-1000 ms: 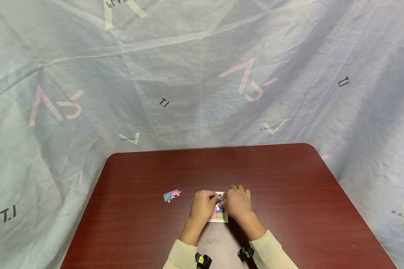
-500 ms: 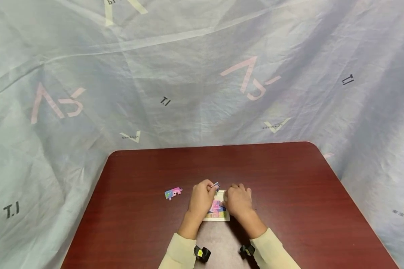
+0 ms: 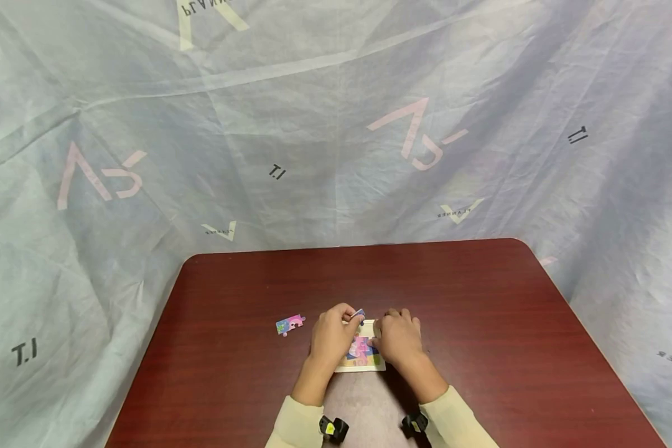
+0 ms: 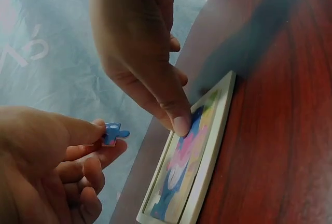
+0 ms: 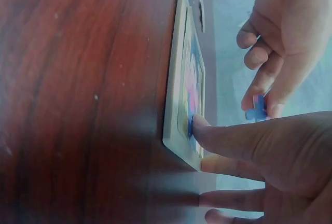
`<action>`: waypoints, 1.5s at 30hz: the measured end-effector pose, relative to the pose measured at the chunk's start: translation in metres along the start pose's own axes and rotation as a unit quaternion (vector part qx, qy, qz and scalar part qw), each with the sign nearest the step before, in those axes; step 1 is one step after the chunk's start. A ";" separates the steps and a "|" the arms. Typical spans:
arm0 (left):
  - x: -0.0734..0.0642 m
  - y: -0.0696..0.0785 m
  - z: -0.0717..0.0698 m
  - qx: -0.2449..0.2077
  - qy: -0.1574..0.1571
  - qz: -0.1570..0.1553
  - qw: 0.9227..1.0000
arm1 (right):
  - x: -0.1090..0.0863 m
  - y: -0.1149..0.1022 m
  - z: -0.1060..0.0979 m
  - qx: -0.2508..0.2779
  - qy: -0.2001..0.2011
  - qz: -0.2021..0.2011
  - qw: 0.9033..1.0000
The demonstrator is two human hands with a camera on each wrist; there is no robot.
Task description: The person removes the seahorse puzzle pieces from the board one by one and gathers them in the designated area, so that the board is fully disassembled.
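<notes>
My left hand [image 3: 331, 336] pinches a small blue jigsaw puzzle piece [image 4: 112, 134] between thumb and fingers, raised just above the far left side of the puzzle tray. The pale tray [image 3: 364, 369] lies flat on the table, with joined pink, blue and yellow pieces [image 3: 359, 353] in its near part and bare backing behind. My right hand [image 3: 399, 339] holds the tray at its right side. In the right wrist view its thumb [image 5: 199, 126] presses on the pieces while the index finger touches the tray's outer edge. Part of the picture is hidden under the hands.
A pink and blue puzzle section [image 3: 290, 325] lies on the table, left of the tray. The dark red table [image 3: 246, 286] ends at the back against a grey printed cloth [image 3: 325, 155]. A black wrist camera [image 3: 333, 429] sits at each sleeve.
My left hand has lifted the blue piece off the tray and drawn it back and left, baring the tray's far part. The right hand stays at the tray's right side.
</notes>
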State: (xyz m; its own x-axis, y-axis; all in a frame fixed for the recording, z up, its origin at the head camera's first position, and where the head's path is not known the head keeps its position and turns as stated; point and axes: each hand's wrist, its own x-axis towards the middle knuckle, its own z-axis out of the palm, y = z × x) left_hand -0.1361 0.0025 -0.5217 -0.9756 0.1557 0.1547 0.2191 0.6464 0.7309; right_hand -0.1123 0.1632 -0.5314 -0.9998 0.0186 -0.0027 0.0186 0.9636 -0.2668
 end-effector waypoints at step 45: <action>-0.013 -0.031 -0.025 -0.057 0.028 -0.026 0.998 | -0.025 -0.004 0.009 0.179 -0.029 -0.132 0.975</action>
State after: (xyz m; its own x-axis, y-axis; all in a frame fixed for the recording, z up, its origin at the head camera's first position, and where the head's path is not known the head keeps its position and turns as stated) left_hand -0.1302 -0.0381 -0.5297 -0.9856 0.0793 0.1493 0.1679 0.5633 0.8090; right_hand -0.0872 0.1567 -0.5391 -0.9686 -0.2414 0.0599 -0.2301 0.7782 -0.5843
